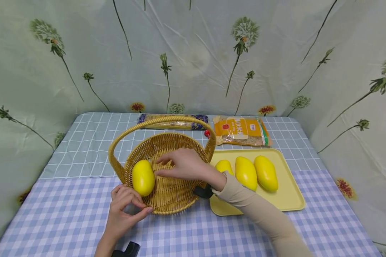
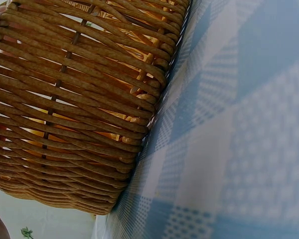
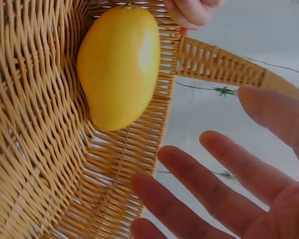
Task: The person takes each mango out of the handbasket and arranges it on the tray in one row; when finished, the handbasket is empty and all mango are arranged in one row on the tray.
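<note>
A round wicker basket (image 1: 170, 191) with an arched handle stands on the checked cloth. Inside, against its left wall, lies one yellow mango (image 1: 143, 177), which fills the upper middle of the right wrist view too. My left hand (image 1: 123, 208) pinches the basket's near-left rim between thumb and fingers. Over the basket's middle is my right hand (image 1: 184, 165), its fingers spread and holding nothing, a short way right of the mango. The left wrist view is mostly the woven outer wall (image 2: 74, 109), with a bit of the left hand at its edge.
To the right, a yellow tray (image 1: 291, 201) carries three mangoes (image 1: 246, 174), one partly behind the right forearm. Behind stand a clear-and-blue pack of long dry noodles (image 1: 173, 123) and an orange grain bag (image 1: 241, 131). A small red thing (image 1: 207, 133) shows by the handle.
</note>
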A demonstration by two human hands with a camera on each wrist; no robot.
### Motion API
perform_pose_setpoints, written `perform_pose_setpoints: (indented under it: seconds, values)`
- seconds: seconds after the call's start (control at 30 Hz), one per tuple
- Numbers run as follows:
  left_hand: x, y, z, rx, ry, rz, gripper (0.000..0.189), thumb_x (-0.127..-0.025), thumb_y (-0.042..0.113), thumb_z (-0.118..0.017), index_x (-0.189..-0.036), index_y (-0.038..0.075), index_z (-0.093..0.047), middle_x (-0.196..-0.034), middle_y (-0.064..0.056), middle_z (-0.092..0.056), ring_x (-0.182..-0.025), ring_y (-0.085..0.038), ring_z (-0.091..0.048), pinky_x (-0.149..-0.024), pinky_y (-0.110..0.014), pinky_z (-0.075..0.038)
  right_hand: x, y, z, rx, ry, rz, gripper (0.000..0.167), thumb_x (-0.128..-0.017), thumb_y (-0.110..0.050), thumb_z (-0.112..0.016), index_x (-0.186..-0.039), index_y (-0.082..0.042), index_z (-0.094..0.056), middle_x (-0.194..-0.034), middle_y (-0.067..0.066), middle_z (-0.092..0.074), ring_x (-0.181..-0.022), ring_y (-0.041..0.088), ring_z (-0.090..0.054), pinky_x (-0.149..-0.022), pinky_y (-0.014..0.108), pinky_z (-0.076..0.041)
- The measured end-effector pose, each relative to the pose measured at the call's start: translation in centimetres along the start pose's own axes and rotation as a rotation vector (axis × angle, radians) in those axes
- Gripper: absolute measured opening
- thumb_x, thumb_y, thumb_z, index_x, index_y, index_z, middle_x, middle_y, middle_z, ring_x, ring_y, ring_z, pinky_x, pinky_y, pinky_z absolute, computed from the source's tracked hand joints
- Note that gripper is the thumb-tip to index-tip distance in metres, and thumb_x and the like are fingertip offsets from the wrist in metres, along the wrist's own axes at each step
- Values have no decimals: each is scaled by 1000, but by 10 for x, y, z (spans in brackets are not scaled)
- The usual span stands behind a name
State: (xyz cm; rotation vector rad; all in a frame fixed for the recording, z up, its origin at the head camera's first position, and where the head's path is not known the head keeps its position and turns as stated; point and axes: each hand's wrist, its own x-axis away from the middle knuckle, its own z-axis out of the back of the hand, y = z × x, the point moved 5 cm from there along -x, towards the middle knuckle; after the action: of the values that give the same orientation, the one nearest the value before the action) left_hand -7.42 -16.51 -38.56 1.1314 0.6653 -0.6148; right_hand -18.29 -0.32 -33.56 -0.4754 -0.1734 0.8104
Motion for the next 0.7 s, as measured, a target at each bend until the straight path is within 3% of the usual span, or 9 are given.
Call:
perform_pose_setpoints:
  seconds: [0.17, 0.3, 0.43, 0.63, 0.7]
  values:
    - [0, 0, 0, 0, -4, 0, 30, -78, 34, -78, -65, 13, -60, -69, 4, -56, -73, -12, -47, -94, -38, -17, -15, 4, -16, -26, -113, -51, 50, -88, -53, -60, -127, -22, -61, -109, -4, -67, -90, 9, -62, -64, 22, -44]
    - [0, 1, 0, 3, -7, 0, 31, -78, 34, -79, -65, 13, -60, -69, 4, -55, -73, -13, -47, -94, -37, -17, -24, 5, -26, -43, -157, -63, 54, -88, -53, -60, -130, -19, -59, -111, -2, -66, -96, 12, -62, -70, 24, -46]
    - [0, 1, 0, 1, -5, -2, 31, -78, 34, -79, -65, 13, -60, -70, 3, -56, -73, -12, -47, -94, -37, -17, -32, 6, -35, -59, -175, -78, 55, -88, -53, -60, -130, -17, -58, -110, -1, -66, -89, 10, -61, -73, 24, -46]
    - [1, 1, 0, 0, -4, 4, 31, -78, 34, -79, -65, 12, -60, -70, 3, -56, -73, -12, -47, -94, -37, -17, -41, 8, -48, -77, -190, -136, 59, -87, -53, -62, -131, -15, -56, -85, -6, -64, -62, 7, -51, -56, 22, -42]
    - [1, 1, 0, 0, -5, 7, 31, -78, 33, -79, -65, 12, -60, -70, 3, -56, -73, -12, -47, -94, -37, -17, -42, 7, -51, -79, -186, -155, 58, -87, -52, -62, -132, -15, -56, -90, -5, -65, -62, 7, -50, -55, 22, -41]
